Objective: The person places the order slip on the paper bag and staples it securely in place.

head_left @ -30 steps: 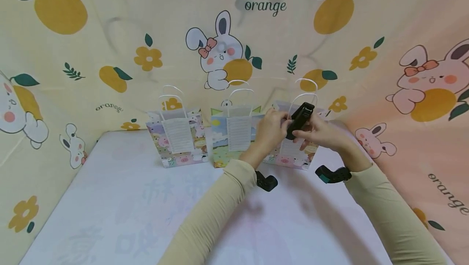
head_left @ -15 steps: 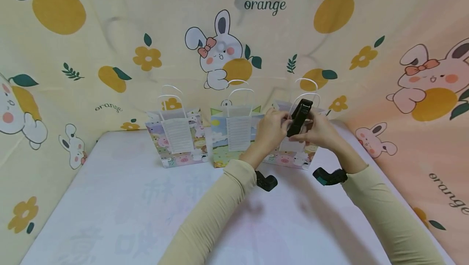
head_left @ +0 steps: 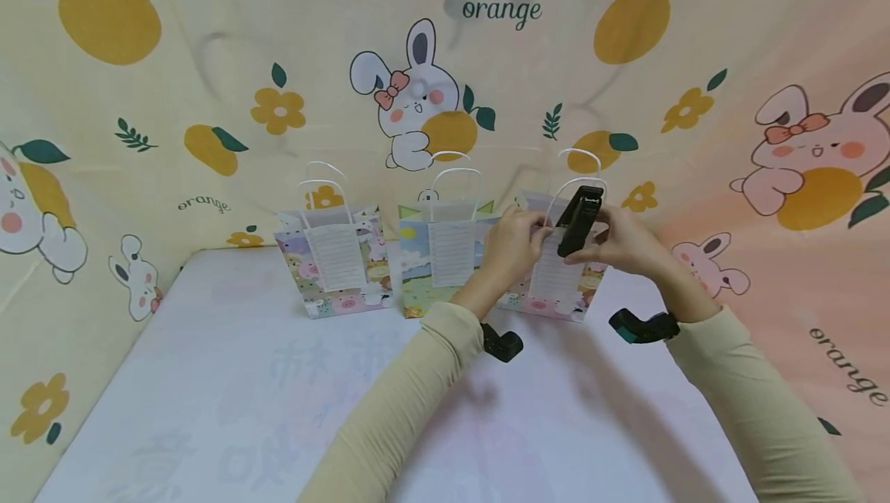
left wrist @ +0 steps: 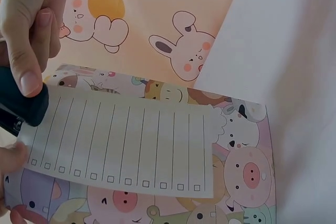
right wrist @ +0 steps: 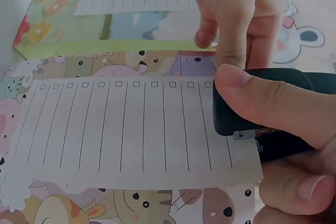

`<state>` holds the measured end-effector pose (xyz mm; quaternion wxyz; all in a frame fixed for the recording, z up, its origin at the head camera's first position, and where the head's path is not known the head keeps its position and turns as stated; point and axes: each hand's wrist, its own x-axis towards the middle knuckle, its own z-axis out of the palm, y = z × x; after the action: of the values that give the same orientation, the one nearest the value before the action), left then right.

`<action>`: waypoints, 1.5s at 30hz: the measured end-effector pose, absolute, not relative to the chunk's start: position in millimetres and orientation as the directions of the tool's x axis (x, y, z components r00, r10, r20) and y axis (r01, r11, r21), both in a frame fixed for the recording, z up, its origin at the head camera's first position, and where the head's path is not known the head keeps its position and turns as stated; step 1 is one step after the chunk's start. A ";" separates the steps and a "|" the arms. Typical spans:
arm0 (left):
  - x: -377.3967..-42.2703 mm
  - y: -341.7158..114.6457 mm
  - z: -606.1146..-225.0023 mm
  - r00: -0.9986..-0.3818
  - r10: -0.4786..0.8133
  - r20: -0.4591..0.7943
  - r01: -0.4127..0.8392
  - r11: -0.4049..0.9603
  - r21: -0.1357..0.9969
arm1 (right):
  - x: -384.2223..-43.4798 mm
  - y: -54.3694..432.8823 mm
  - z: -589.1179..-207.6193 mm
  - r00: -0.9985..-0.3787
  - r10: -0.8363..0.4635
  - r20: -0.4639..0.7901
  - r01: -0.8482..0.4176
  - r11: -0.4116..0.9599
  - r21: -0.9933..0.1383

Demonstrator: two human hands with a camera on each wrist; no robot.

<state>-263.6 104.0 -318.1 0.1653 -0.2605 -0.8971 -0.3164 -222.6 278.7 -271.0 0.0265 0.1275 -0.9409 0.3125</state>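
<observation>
The right hand grips a black plastic stapler, fingers clamped on it over the white lined paper note on the rightmost cartoon-printed paper gift bag, whose top edge the left hand pinches.

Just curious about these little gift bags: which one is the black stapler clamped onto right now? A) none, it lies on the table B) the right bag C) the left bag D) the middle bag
B: the right hand holds the black stapler on the lined paper at the top of the right bag.
</observation>
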 end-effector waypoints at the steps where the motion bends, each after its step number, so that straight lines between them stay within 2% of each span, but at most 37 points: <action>1: -263.5 103.6 -318.2 -0.809 0.364 0.461 0.574 0.661 0.484 | -222.9 279.6 -271.1 -0.963 -0.232 0.134 -0.267 0.769 -0.581; 30: -264.5 100.9 -319.5 -0.796 0.363 0.484 0.592 0.634 0.497 | -230.1 280.0 -273.0 -0.953 -0.277 0.120 -0.293 0.756 -0.585; 45: -264.1 100.6 -319.9 -0.797 0.379 0.471 0.594 0.637 0.491 | -230.5 280.6 -279.7 -0.934 -0.304 0.189 -0.356 0.728 -0.586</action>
<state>-264.1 100.6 -319.9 0.1644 -0.2733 -0.8898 -0.3265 -230.5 280.6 -279.7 0.0401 0.1776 -0.9287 0.3232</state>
